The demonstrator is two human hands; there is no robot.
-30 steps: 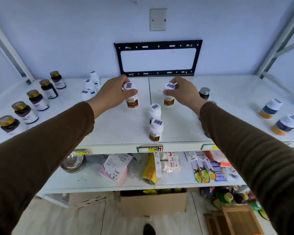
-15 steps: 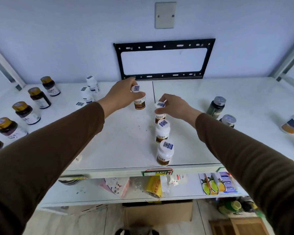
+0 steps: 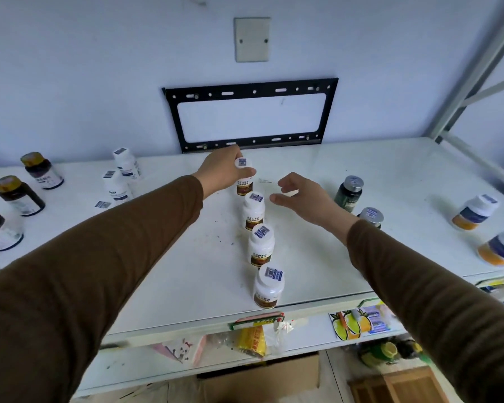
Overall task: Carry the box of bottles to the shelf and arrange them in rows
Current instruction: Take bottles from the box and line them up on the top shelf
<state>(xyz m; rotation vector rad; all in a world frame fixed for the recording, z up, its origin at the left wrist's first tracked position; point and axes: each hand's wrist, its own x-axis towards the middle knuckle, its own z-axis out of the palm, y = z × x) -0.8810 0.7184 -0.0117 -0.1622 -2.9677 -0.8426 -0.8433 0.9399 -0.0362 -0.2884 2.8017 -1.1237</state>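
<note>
Several white bottles with brown labels stand in one row running front to back on the white shelf (image 3: 317, 257). My left hand (image 3: 221, 170) grips the cap of the rearmost white bottle (image 3: 244, 181), which stands at the far end of the row. Behind it in line come the second bottle (image 3: 253, 212), the third bottle (image 3: 261, 245) and the front bottle (image 3: 269, 287) near the shelf edge. My right hand (image 3: 303, 199) hovers just right of the second bottle, fingers spread, holding nothing.
Amber bottles with gold caps (image 3: 18, 193) and small white bottles (image 3: 118, 184) line the left side. Two dark bottles (image 3: 349, 193) stand right of my right hand, orange-banded bottles (image 3: 474, 212) farther right. A cardboard box (image 3: 259, 379) sits on the floor below. A black bracket (image 3: 250, 114) hangs on the wall.
My right hand has let go of its bottle, now standing second in the row, and pulled away to the right. My left hand has brought its bottle into line behind it.
</note>
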